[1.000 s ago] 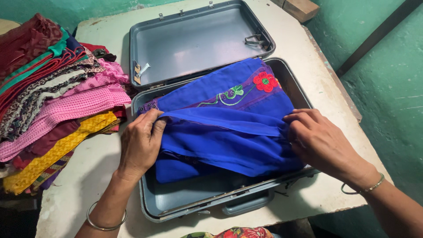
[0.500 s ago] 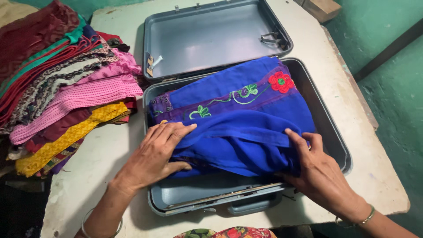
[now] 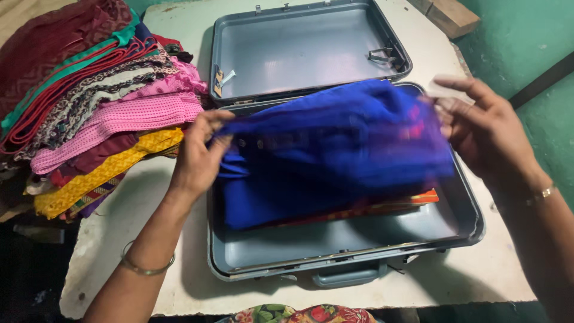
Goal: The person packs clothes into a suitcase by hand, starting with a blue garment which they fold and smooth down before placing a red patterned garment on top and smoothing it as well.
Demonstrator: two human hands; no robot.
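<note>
Your left hand (image 3: 197, 158) at 9 o'clock and right hand (image 3: 487, 134) at 3 o'clock each close their grip on the blue garment (image 3: 335, 149) above the open grey suitcase (image 3: 359, 245) on the worktop (image 3: 137, 227).

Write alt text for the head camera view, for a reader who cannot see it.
Two hands, left and right, lift a blurred blue garment over an open grey suitcase on a white table. A pile of folded colourful cloth sits to the left of the case.
</note>
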